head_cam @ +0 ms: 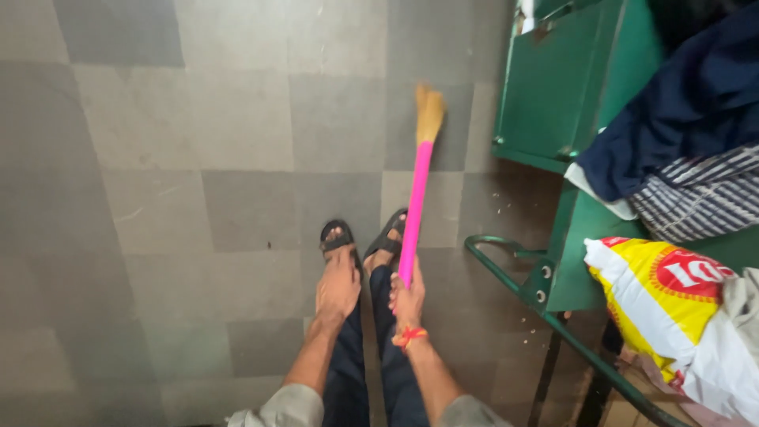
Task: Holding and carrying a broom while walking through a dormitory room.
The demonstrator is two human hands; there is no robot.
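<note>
Holding a pink broom (417, 202) by its long handle, the right hand (407, 299) grips it tight near the top end. The straw tip (429, 112) touches the grey tile floor (198, 182) up at twelve o'clock from the feet. The left hand (338, 286) is loose and flat, holding nothing. Small crumbs (506, 207) still lie on the floor at two o'clock, near the green metal cabinet (553, 87). At three o'clock sit folded clothes (688, 134) and a yellow bag (672, 308).
</note>
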